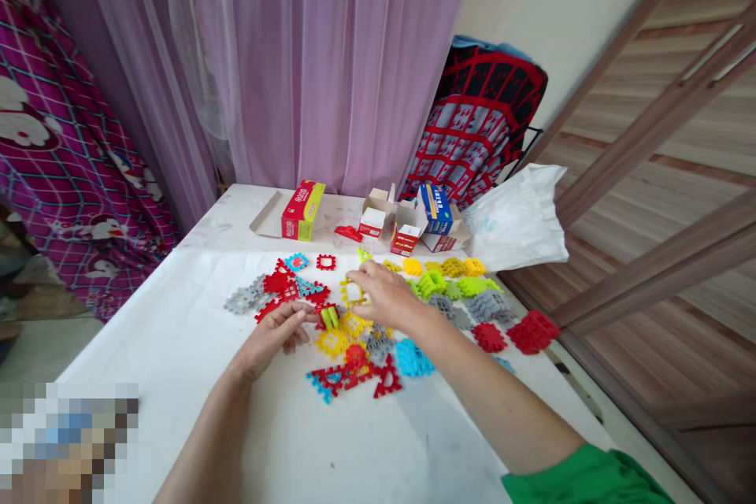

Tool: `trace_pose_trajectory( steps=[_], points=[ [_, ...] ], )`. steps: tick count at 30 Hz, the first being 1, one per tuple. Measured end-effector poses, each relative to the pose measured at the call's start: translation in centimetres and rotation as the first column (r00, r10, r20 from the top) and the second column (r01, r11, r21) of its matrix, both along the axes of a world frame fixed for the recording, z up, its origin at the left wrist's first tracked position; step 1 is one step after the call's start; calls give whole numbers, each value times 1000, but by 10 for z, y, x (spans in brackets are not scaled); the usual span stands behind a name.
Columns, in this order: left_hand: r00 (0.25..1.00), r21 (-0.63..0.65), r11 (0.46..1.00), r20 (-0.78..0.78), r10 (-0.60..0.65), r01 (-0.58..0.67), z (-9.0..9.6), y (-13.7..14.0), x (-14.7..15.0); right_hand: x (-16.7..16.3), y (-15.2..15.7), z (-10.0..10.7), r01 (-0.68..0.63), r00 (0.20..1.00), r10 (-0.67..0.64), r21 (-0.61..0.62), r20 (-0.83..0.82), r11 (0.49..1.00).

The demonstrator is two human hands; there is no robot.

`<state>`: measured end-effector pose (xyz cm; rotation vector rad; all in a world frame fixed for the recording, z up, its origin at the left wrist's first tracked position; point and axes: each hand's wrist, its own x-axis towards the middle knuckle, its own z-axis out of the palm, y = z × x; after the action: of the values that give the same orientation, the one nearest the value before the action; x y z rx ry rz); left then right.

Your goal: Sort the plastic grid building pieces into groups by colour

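Note:
My left hand point(280, 332) is closed, thumb and forefinger pinching the edge of a red interlocking block point(322, 321) with yellow-green bars on it. Over the middle of the pile, my right hand point(387, 295) has its fingers curled round a yellow square frame piece point(348, 291). Yellow gear-edged pieces point(332, 342) lie below the hands, beside grey pieces point(381, 342) and a stack of blue ones point(413, 358). Nearest to me are joined red pieces point(388, 379) with blue ones. To the left lie more red pieces point(277, 280) and grey pieces point(245, 298).
Sorted pieces stand at right: yellow point(453, 267), green point(431, 284), grey point(490, 305) and red stacks point(533, 332). Opened cartons, including a red-and-yellow box point(302, 210) and a blue box point(435, 209), line the table's back. A white bag point(513, 216) sits at the back right.

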<state>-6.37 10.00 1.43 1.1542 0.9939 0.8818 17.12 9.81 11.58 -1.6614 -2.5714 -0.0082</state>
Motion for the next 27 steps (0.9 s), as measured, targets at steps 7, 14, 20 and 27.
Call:
trace_pose_trajectory(
  steps=[7,14,20,27],
  points=[
    [996,-13,996,-22,92,-92,-2,2,1,167,33,40,395,887,-403,82,226,915],
    [986,-38,985,-28,166,-167,-6,5,-5,251,58,15,434,785,-365,-24,501,901],
    [971,-91,967,-34,236,-238,-2,7,-5,265,82,-11,412,805,-319,-84,500,907],
    [958,-130,949,-43,285,-288,-2,7,-6,270,89,-19,448,813,-338,-137,473,884]
  ],
)
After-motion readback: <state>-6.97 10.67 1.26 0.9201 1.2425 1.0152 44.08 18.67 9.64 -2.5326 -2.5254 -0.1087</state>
